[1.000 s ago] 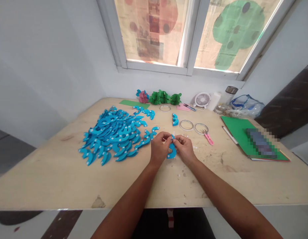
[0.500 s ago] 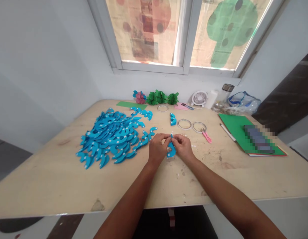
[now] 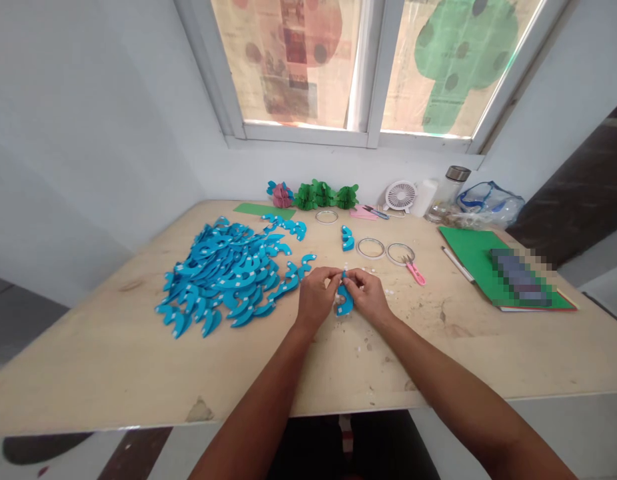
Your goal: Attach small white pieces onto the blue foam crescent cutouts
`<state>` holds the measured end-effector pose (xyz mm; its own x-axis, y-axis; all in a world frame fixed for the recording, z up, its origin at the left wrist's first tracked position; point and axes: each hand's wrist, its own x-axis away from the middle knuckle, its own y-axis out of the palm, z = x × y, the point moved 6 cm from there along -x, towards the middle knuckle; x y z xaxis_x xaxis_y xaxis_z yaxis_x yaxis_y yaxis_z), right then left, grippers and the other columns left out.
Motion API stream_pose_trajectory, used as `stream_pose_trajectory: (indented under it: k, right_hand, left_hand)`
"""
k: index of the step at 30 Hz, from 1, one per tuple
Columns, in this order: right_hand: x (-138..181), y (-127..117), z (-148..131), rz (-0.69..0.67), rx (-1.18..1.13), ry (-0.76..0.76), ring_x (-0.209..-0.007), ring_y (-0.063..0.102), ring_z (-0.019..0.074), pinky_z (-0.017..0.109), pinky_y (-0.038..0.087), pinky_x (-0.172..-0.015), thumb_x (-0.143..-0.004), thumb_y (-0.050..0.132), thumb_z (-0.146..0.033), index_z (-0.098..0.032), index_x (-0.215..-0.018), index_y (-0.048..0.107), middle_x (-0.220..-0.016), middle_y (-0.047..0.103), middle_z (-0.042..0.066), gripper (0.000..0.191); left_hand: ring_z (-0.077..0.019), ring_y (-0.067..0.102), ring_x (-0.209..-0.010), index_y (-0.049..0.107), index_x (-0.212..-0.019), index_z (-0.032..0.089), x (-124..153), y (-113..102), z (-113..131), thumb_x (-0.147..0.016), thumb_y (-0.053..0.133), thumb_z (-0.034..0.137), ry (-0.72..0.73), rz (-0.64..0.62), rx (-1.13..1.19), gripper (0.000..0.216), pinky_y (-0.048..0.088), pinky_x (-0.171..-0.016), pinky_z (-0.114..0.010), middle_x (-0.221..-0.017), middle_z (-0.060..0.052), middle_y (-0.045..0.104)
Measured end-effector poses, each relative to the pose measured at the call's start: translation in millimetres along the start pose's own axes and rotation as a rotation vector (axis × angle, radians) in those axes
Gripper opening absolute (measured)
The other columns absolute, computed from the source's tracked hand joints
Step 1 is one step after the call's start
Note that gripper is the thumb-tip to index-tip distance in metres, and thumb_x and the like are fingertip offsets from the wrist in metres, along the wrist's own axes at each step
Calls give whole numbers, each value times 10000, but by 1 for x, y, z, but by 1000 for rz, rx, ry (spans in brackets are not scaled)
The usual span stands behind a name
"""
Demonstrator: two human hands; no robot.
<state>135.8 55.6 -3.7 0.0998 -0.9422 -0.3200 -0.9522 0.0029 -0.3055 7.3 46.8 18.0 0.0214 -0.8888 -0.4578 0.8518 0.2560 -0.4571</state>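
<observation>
Both hands meet over the middle of the table around one curved blue paper piece (image 3: 345, 305) with a small white square near its lower end. My left hand (image 3: 317, 293) pinches its upper end between thumb and forefinger. My right hand (image 3: 367, 293) pinches the same end from the other side; the fingertips almost touch and hide that part. Left of them lies a big heap of blue paper pieces (image 3: 228, 267), many bearing white squares. Beyond the hands sits a small blue paper stack (image 3: 347, 239).
Tape rolls (image 3: 371, 248) and pink thread snips (image 3: 414, 271) lie beyond my right hand. Green paper (image 3: 471, 250) carries a blurred dark object at right. Along the wall stand green paper decorations (image 3: 322, 193), a small white fan (image 3: 400, 196) and a bottle (image 3: 451, 190). Tiny white scraps dot the table.
The view has shifted very slightly. Both hands keep their pinch on the blue paper piece in nearly the same place.
</observation>
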Motion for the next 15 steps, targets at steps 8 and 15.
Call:
stream_pose_trajectory:
  k: [8, 15]
  right_hand:
    - [1, 0, 0, 13, -22, 1, -573, 496, 136, 239, 393, -538, -740, 536, -302, -176, -750, 634, -632, 588, 6, 160]
    - [1, 0, 0, 14, -22, -2, -578, 490, 135, 234, 389, -519, -742, 529, -288, -181, -768, 632, -642, 591, 9, 151]
  left_hand:
    - [-175, 620, -759, 671, -725, 187, -1, 1, -2, -743, 527, 205, -61, -19, 93, 146, 462, -737, -287, -808, -47, 699]
    - [-162, 620, -673, 671, -666, 168, -3, 0, -4, -694, 559, 212, -157, -8, 253, 123, 473, -652, -265, -728, -35, 698]
